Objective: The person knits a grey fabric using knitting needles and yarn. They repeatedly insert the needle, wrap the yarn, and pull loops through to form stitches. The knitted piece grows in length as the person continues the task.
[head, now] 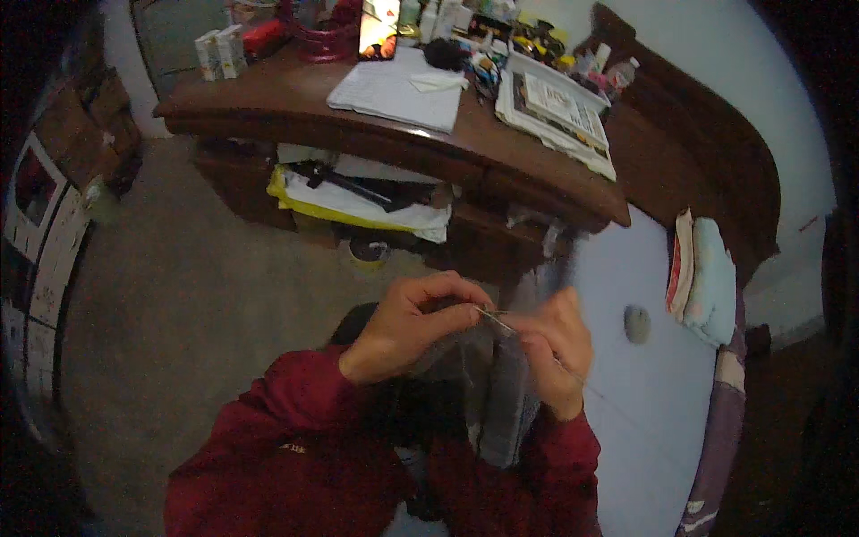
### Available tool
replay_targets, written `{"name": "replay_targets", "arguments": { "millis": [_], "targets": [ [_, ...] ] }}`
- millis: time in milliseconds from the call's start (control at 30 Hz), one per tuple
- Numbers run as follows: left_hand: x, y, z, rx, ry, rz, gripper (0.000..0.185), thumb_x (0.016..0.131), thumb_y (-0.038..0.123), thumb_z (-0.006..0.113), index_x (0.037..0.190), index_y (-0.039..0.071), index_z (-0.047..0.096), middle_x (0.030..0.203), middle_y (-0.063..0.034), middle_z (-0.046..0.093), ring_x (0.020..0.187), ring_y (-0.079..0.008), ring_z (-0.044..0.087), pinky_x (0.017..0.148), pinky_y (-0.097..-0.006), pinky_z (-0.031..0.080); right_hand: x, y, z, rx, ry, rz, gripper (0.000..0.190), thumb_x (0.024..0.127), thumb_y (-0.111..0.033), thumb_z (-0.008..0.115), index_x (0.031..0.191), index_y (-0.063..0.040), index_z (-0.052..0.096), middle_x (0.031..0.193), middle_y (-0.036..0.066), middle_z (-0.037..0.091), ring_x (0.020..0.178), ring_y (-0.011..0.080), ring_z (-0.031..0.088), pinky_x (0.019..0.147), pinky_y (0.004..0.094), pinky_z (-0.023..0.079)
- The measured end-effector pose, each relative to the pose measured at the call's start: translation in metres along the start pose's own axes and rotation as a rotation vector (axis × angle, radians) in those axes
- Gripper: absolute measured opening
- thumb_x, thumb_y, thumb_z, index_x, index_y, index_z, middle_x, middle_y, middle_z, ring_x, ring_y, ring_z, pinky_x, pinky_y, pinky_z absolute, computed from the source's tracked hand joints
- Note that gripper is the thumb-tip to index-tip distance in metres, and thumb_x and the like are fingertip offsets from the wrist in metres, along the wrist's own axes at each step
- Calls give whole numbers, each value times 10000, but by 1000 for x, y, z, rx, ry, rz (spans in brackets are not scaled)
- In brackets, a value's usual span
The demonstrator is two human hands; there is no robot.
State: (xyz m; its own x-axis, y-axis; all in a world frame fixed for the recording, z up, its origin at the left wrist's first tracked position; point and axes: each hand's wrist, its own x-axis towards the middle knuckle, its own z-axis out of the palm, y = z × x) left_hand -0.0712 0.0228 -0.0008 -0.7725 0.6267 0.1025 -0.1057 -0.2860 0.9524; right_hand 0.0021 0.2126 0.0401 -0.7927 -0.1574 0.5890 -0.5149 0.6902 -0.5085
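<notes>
My left hand point(416, 322) pinches a thin, light-coloured knitting needle point(498, 319) between thumb and forefinger. Close beside it, my right hand point(558, 342) is curled around the other needle, and the tips cross between the hands. That hand is slightly blurred. From the needles a dark grey knitted piece point(502, 409) hangs down over my lap. A thin pale line, perhaps yarn or a needle's shaft, runs from my right hand out over the bed. What looks like a grey ball of yarn point(637, 324) lies on the pale bed sheet point(621, 268).
Ahead stands a dark wooden desk point(262, 94) with a lit phone point(379, 30), papers point(396, 94), a white tray point(553, 80) and several bottles. Its open drawer point(362, 215) holds a black object. Folded towels point(704, 278) rest on the bed at right.
</notes>
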Motion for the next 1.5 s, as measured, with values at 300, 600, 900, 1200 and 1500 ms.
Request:
{"name": "replay_targets", "arguments": {
  "millis": [300,600,900,1200,1500],
  "targets": [
    [2,2,13,-2,33,-90,158,851,133,655,938,1,672,876,-20,656,823,-80,585,736,-236,468,-2,3,9,-255,15,-78,373,697,-381,745,870,-75,619,776,86,531,751,276,478,675,364,373],
    [1,-4,11,3,22,-69,174,852,125,641,964,-8,662,883,-32,656,817,-90,596,740,-236,475,-5,2,4,-344,78,-97,339,662,-295,777,920,-93,689,749,54,518,735,242,463,651,351,373],
    [0,-1,12,9,-5,13,140,853,104,609,941,3,648,902,-25,631,871,-100,576,782,-251,453,-8,6,-15,-96,-54,0,218,739,-219,709,924,-104,719,724,41,500,712,222,437,624,337,362],
    [0,-7,11,-160,-30,-165,196,867,187,626,924,3,662,863,-12,632,833,-80,562,758,-240,446,-1,1,8,-359,-74,-132,383,658,-322,772,912,-73,632,841,78,557,817,275,503,708,373,386],
    [0,-5,9,-126,-75,-147,172,870,151,635,950,4,670,900,-24,657,837,-82,584,775,-241,463,1,-11,-1,-338,-38,-177,460,635,-358,783,977,-77,661,863,60,563,809,259,498,710,360,391]
  ]
}}
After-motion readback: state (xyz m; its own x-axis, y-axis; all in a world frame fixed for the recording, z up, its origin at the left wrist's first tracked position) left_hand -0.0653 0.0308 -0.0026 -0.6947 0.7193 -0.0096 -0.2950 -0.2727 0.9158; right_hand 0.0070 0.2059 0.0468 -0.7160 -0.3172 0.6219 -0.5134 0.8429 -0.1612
